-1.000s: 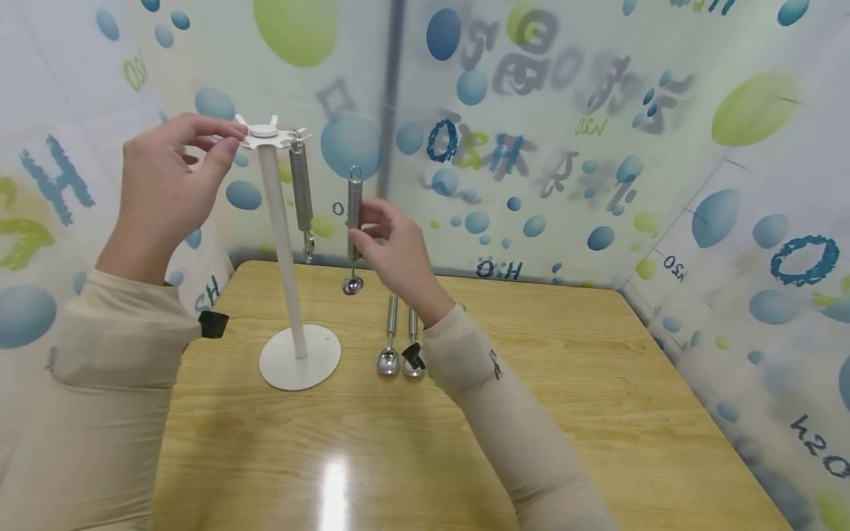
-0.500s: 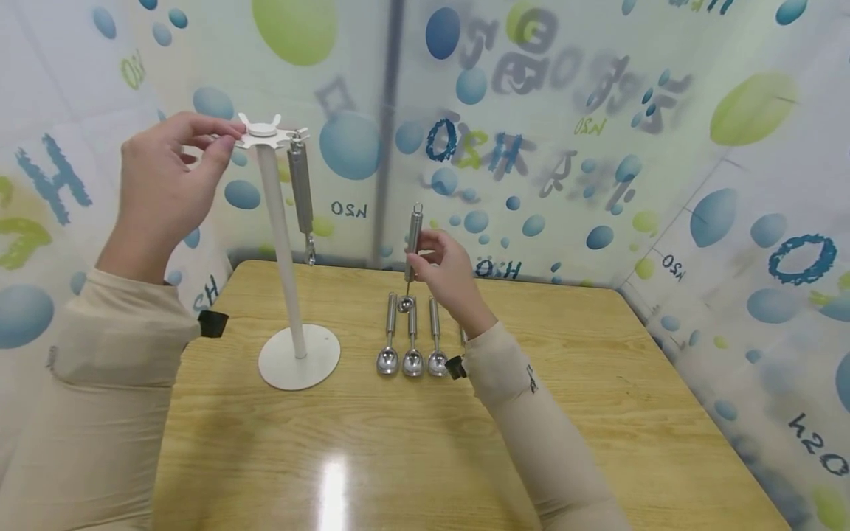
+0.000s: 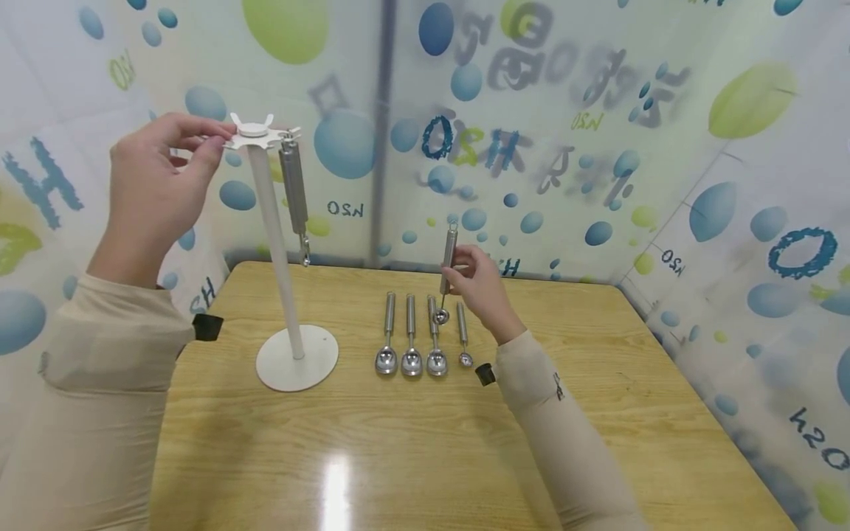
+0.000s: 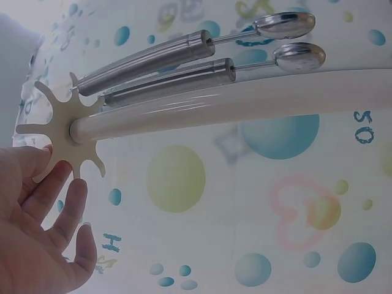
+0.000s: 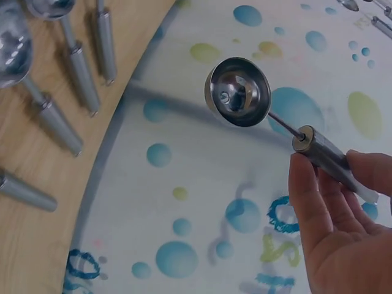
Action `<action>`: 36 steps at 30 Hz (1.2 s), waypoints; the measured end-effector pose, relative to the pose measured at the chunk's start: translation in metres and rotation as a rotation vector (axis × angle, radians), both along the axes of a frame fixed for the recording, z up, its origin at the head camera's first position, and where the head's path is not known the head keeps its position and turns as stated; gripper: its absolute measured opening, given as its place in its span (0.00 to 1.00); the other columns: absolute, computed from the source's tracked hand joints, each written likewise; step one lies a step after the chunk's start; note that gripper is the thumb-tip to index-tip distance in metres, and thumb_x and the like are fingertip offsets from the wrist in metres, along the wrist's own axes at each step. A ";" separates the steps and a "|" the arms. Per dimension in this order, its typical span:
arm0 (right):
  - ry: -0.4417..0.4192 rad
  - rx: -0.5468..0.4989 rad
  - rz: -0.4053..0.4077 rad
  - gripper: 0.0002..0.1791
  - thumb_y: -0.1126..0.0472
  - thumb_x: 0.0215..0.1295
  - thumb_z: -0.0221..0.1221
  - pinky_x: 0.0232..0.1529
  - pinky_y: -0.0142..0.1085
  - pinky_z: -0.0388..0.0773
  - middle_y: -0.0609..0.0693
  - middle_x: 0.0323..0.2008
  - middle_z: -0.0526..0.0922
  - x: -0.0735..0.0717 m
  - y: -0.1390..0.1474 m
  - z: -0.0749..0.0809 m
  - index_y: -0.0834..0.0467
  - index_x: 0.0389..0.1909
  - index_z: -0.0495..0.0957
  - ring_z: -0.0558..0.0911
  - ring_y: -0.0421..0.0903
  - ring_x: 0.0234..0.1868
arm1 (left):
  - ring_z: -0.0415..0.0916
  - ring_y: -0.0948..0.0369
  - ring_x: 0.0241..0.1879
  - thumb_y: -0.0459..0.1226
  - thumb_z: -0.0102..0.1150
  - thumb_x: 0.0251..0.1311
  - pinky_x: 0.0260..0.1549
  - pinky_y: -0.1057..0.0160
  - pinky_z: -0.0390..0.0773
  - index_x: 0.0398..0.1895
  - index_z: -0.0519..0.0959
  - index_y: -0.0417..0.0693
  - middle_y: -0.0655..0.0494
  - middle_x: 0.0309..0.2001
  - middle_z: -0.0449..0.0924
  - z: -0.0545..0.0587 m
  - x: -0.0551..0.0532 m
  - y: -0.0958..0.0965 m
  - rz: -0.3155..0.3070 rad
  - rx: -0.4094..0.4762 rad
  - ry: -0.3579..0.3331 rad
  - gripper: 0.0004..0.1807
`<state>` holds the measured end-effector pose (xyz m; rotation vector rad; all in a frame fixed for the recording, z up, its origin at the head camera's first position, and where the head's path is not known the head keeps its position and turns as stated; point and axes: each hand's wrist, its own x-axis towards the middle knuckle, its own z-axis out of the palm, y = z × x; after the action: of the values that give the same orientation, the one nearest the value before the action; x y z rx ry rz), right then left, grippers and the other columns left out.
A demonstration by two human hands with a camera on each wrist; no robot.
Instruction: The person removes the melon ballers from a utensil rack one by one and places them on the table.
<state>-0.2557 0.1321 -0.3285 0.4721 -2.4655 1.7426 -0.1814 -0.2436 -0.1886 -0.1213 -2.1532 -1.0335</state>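
My right hand (image 3: 488, 291) holds a melon baller (image 3: 449, 258) by its metal handle, above the table, with the loop end up and the small round bowl down. In the right wrist view, the bowl of this melon baller (image 5: 237, 92) shows its hollow side. On the left, my left hand (image 3: 162, 188) pinches one arm of the white hook plate (image 3: 252, 133) topping a stand. Two metal-handled utensils (image 4: 153, 61) hang from that plate, seen apart in the left wrist view; their kind is hard to tell from their bowls.
Three ice-cream-style scoops (image 3: 412, 361) and a smaller melon baller (image 3: 464, 346) lie in a row on the wooden table (image 3: 531, 442). The stand's round white base (image 3: 279, 372) is left of them. Patterned curtains (image 3: 571, 96) enclose the table behind and at the sides.
My right hand has carried the melon baller away from the stand, to the right and lower, over the row's right end. My left hand keeps its pinch on the hook plate.
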 end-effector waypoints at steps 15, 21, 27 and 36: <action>-0.099 0.030 -0.079 0.30 0.67 0.75 0.56 0.47 0.54 0.83 0.65 0.54 0.81 -0.009 0.044 -0.023 0.59 0.74 0.61 0.83 0.58 0.47 | 0.70 0.70 0.49 0.44 0.53 0.75 0.49 0.69 0.67 0.57 0.84 0.57 0.66 0.56 0.82 -0.001 0.002 0.001 -0.012 0.011 -0.010 0.15; -0.157 0.074 -0.129 0.31 0.65 0.75 0.56 0.46 0.50 0.84 0.64 0.54 0.80 -0.015 0.061 -0.036 0.59 0.76 0.59 0.82 0.57 0.49 | 0.71 0.68 0.50 0.45 0.52 0.75 0.50 0.69 0.67 0.58 0.83 0.57 0.65 0.57 0.82 -0.002 0.002 0.001 -0.015 0.015 -0.013 0.15; -0.235 0.086 -0.159 0.31 0.65 0.76 0.54 0.51 0.56 0.81 0.66 0.56 0.78 -0.018 0.073 -0.050 0.60 0.76 0.58 0.80 0.59 0.52 | 0.71 0.68 0.50 0.45 0.52 0.75 0.50 0.69 0.68 0.57 0.83 0.57 0.66 0.57 0.82 -0.002 0.002 0.001 -0.017 0.024 -0.014 0.15; -0.397 -0.018 -0.152 0.32 0.66 0.77 0.52 0.57 0.57 0.77 0.68 0.62 0.71 -0.032 0.091 -0.069 0.60 0.78 0.55 0.81 0.53 0.48 | 0.72 0.68 0.51 0.44 0.53 0.75 0.50 0.68 0.68 0.57 0.83 0.58 0.66 0.57 0.82 -0.003 0.000 0.000 -0.022 0.031 -0.007 0.15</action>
<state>-0.2873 0.2231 -0.3975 -0.0741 -2.6460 1.9488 -0.1812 -0.2436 -0.1914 -0.1274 -2.1453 -1.0817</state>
